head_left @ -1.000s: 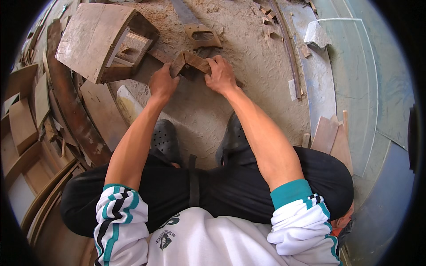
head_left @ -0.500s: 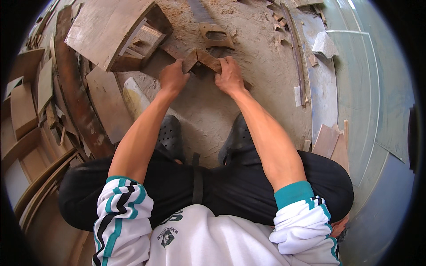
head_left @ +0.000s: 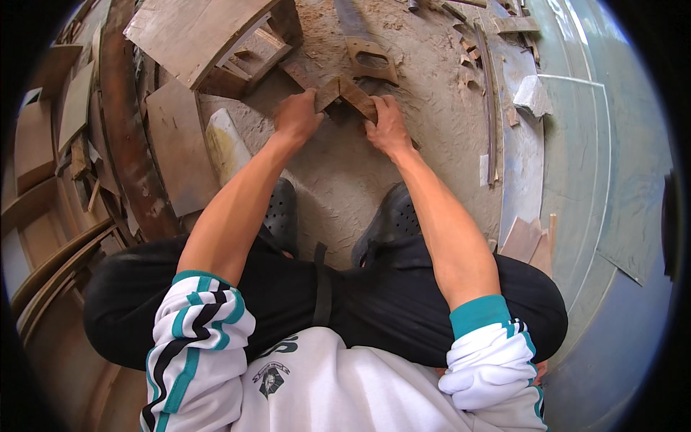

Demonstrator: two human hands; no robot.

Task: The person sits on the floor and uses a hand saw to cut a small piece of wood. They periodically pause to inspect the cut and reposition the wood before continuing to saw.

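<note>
Out in front of me, two short brown wooden blocks meet at a peak, forming a wide upside-down V. My left hand is closed on the outer end of the left wooden block. The right wooden block has its outer end gripped by my right hand. A dark seam shows where the blocks touch; whether they are joined there I cannot tell. Just beyond them lies a handsaw with a wooden handle, its blade pointing away.
A wooden box-like frame stands at the far left, near a flat board and a long dark plank. On the right are a long strip, a whitish chunk, wood scraps and large glassy sheets.
The whole view has shifted, so the floor, saw and hands all sit farther right in the picture. Both hands keep their hold on the blocks, with little other visible difference.
</note>
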